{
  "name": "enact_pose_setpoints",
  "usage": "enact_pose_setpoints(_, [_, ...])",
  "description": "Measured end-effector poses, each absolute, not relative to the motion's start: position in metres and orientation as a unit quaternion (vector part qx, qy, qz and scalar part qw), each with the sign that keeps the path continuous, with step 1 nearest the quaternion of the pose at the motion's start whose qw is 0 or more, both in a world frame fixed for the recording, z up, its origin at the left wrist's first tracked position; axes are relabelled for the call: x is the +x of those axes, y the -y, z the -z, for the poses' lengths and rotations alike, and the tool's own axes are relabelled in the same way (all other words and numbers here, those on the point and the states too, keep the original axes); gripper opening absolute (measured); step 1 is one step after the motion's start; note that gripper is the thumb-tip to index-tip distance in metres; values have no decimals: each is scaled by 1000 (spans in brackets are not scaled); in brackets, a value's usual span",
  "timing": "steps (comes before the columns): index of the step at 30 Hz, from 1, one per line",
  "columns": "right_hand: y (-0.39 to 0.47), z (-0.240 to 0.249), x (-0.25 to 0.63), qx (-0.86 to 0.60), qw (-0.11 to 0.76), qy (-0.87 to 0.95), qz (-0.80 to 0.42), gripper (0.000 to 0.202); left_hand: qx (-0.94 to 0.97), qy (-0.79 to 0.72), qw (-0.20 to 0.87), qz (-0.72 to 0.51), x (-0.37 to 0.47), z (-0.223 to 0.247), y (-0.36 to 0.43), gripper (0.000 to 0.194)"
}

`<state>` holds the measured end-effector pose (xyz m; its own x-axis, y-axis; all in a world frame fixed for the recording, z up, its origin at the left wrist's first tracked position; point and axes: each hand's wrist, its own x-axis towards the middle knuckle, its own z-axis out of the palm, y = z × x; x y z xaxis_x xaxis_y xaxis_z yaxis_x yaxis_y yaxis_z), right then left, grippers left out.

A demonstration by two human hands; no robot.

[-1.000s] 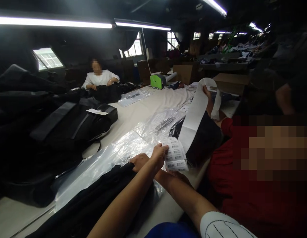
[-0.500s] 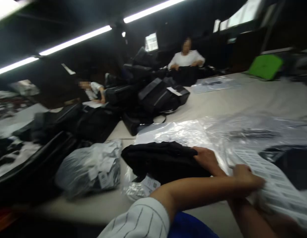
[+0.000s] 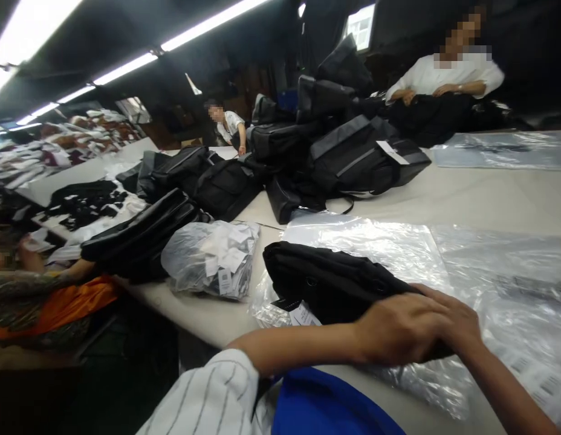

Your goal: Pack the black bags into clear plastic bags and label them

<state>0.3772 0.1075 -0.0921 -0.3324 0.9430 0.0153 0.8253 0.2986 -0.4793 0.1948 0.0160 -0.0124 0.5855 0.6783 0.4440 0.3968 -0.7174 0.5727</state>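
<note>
1. I see the folded black fabric piece (image 3: 326, 278) at lower centre of the frame, lying on clear plastic (image 3: 380, 232), its right end under the two hands. I judge the step in hand to be handling that end, so I want the folds kept stacked.
2. The left hand (image 3: 393, 329) bends over the near side of that end, its fingers curled inward; I cannot tell whether they pinch cloth.
3. The right hand (image 3: 459, 317) comes in from lower right, beside and partly behind the left one. Its fingertips are hidden, so I cannot tell whether they press together or grip.
4. With the hands bunched together, I judge the far left end is unsupported; I favour slow, level pressure so that the layers do not slide.
5. A printed tag (image 3: 304, 314) pokes out at the near left edge. I keep it flat and uncreased.
6. The plastic looks thin and slippery; I avoid dragging it across the table (image 3: 489, 205).
</note>
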Motion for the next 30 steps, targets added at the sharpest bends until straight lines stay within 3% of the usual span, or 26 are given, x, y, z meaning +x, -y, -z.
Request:
enact_pose_setpoints(3, [-100,81,372,-612,119,772,-121,43,826,-442,121,-327,101,14,-14,27])
enact_pose_setpoints(6, [-97,64,366,-602,78,783,-136,47,817,-507,99,-255,41,36,-29,43])
enact_pose_setpoints(11, [-102,37,354,-557,19,805,-203,62,866,-466,68,-165,18,48,-43,51])
enact_pose_setpoints(14, [-109,34,341,-545,-6,810,-215,67,877,-455,80,-130,26,43,-45,38])
enact_pose_setpoints(17, [-113,45,325,-553,-11,812,-189,46,867,-473,122,-96,31,43,-55,18])
enact_pose_setpoints(19, [-113,59,317,-564,6,814,-139,32,853,-486,174,-79,32,46,-67,15])
enact_pose_setpoints(25, [-109,86,311,-566,26,823,-45,26,818,-472,324,-65,31,47,-107,18])
enact_pose_setpoints(30, [-109,77,326,-542,36,837,-73,18,862,-446,225,-90,30,51,-84,18])
